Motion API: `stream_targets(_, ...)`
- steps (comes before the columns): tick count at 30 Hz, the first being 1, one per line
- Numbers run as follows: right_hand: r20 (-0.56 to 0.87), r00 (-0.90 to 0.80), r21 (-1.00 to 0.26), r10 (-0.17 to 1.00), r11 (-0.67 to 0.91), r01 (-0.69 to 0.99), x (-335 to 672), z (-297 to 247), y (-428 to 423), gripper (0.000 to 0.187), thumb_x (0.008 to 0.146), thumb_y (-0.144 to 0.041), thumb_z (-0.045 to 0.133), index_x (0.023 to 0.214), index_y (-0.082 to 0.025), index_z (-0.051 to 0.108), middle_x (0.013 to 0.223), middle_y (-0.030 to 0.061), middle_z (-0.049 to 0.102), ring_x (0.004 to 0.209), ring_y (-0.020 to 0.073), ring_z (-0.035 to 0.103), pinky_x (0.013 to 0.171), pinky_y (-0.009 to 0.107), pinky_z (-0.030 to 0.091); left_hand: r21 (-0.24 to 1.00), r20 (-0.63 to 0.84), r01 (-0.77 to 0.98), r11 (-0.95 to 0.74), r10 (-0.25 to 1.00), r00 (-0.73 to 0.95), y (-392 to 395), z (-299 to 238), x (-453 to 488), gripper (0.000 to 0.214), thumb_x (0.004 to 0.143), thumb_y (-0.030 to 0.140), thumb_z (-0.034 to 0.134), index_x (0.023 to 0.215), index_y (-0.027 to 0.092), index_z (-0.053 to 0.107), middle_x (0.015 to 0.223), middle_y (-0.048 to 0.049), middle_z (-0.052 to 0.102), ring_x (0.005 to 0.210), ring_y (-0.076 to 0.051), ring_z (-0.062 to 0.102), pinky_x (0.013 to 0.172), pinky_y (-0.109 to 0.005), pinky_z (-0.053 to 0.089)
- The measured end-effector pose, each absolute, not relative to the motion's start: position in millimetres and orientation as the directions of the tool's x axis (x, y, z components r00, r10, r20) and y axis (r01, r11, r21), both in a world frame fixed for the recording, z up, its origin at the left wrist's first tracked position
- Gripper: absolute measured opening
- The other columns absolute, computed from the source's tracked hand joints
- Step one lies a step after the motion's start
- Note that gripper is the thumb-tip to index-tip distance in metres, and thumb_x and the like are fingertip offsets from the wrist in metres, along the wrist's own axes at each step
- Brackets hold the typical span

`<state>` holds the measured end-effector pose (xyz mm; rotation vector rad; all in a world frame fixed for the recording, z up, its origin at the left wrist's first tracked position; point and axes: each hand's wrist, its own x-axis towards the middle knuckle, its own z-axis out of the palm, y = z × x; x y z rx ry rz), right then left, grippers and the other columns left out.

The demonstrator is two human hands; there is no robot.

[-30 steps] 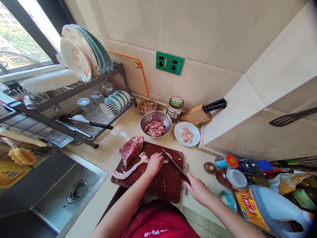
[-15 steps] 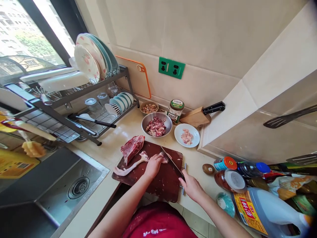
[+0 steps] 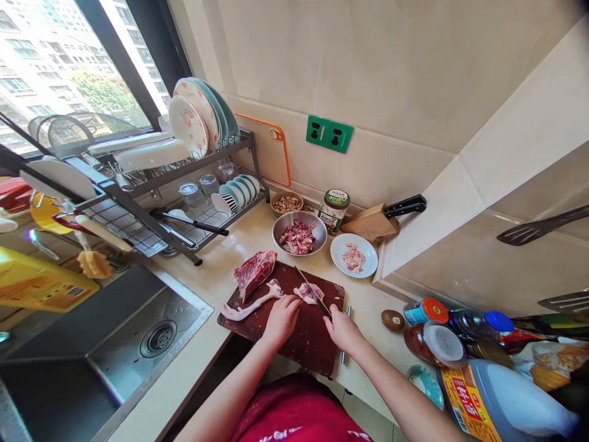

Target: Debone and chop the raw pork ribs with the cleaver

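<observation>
scrap (image 3: 302,293) of raw meat lies near the far side of the board (image 3: 299,347), with the knife (image 3: 313,291) blade right against it. your right hand (image 3: 343,331) is closed round the knife handle at the board's right edge. the blade's long axis runs from that hand up and away to the left, tip towards the bowl (image 3: 299,236). your left hand (image 3: 281,316) sits palm down, fingers bent and close together, just beside the scrap. you cannot tell whether they press on it.

the scrap looks soft, wet and light, so it will likely slide and sag. pin it from above with your fingertips well back from the edge. the slab (image 3: 254,271) at the board's far left corner looks heavier and floppy. a long pale strip (image 3: 246,306) lies near it, pointing left towards the sink. a plate (image 3: 354,259) of pale bits stands on the tabletop (image 3: 221,279) beyond.
</observation>
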<state>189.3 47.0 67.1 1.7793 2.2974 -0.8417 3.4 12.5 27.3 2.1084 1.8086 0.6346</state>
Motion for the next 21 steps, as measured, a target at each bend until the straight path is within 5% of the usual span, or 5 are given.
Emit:
stream_targets(8,-0.458,-0.271,-0.376,0.847,0.091,0.922,240.9,65.7,2.2,0.015,0.088,-0.027,0.036,0.093,-0.017,0.046,0.085,0.009,0.067,0.078,0.0182,0.064,0.059,0.023,0.037,0.298,-0.045,0.923,-0.244,0.962,0.269,59.9,22.6,20.7,0.023,0.085,0.018,0.04,0.099,0.02,0.057,0.11,-0.0072,0.057,0.107,-0.023,0.044,0.087,-0.039,0.034)
stream_targets(21,-0.46,-0.215,-0.344,0.862,0.051,0.938,224.5,72.1,2.8,0.018,0.087,-0.028,0.038,0.097,-0.017,0.048,0.088,0.0114,0.067,0.08,0.0222,0.064,0.061,0.026,0.039,0.369,-0.163,0.863,-0.344,0.891,0.425,29.6,49.8,9.6,0.01,0.076,0.028,0.052,0.077,0.02,0.057,0.083,-0.0043,0.059,0.087,-0.022,0.05,0.079,-0.036,0.033)
